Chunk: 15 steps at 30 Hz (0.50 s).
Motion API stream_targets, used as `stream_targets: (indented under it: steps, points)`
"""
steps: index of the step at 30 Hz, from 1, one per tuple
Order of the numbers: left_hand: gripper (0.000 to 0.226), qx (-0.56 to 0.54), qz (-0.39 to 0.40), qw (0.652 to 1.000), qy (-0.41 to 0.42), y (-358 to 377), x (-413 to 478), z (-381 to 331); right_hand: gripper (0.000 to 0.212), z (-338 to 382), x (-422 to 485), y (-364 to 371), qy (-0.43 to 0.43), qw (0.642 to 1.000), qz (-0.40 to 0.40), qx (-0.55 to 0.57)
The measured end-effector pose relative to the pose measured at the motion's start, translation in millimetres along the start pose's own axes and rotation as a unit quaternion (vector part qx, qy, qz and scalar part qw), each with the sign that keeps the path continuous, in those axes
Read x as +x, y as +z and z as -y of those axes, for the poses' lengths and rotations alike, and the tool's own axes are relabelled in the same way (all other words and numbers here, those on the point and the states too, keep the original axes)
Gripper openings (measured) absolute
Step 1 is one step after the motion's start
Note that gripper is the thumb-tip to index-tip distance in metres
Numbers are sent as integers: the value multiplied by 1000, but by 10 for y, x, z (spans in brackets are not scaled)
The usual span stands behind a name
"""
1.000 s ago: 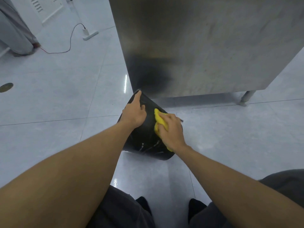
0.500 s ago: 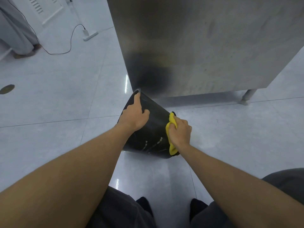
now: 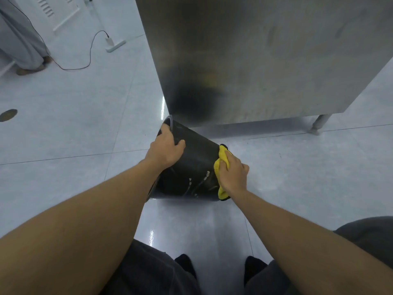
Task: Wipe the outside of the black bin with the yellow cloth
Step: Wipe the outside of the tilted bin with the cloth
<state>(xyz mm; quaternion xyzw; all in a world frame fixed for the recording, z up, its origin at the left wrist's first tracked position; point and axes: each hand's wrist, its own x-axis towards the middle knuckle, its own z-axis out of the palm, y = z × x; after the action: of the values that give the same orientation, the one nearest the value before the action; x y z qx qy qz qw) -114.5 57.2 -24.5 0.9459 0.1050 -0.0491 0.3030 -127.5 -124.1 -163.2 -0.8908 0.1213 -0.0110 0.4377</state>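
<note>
The black bin [image 3: 191, 165] stands tilted on the pale tiled floor, its rim leaning away from me toward the steel cabinet. White streaks mark its lower side. My left hand [image 3: 165, 149] grips the rim at the upper left, fingers curled over the edge. My right hand [image 3: 232, 173] presses the yellow cloth [image 3: 220, 167] against the bin's right side wall; part of the cloth is hidden under my palm.
A large stainless steel cabinet [image 3: 265, 60] on a metal leg [image 3: 319, 123] stands just behind the bin. A white power strip [image 3: 114, 44] with a thin cable lies far left, near another person's feet [image 3: 32, 68]. A round floor drain [image 3: 8, 114] sits at the left edge.
My right hand has slid the yellow cloth from the bin's front face rightward to its right side wall. My left hand has shifted slightly on the rim, and the bin stays tilted.
</note>
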Motion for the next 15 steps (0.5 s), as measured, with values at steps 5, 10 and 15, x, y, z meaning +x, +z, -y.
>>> stream_targets:
  steps: [5,10,15]
  points:
    - [47,-35,37,999,-14,60,16,-64,47,247,-83,8,-82,996,-19,34]
    - [39,-62,19,998,-2,118,84,-110,48,684,-193,50,-247,966,0,77]
    - [51,-83,21,996,-15,79,121,-44,50,575,-156,107,-242,970,3,30]
